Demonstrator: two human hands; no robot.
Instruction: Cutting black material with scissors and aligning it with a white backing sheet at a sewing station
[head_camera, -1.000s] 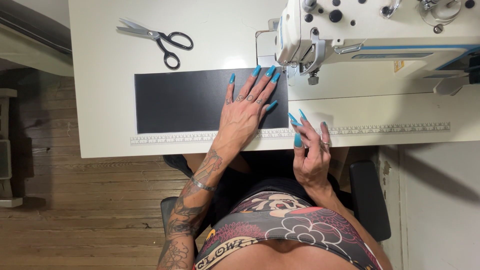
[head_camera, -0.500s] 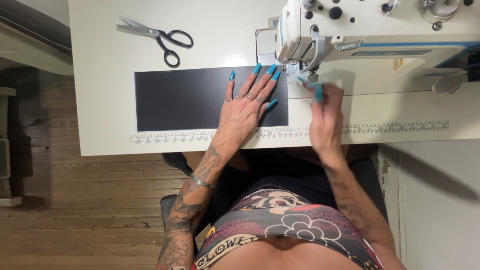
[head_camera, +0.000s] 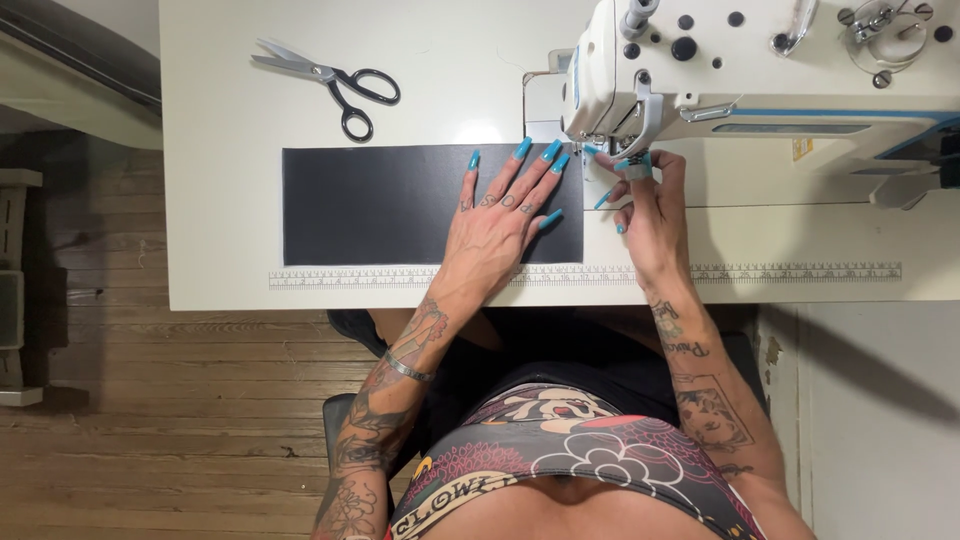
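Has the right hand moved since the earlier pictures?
Yes. The right hand has gone from the table's near edge, by the ruler strip, up to the sewing machine head.

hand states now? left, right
Left hand: open, flat on black fabric.
Right hand: fingers bent at sewing machine needle area; grip cannot be told.
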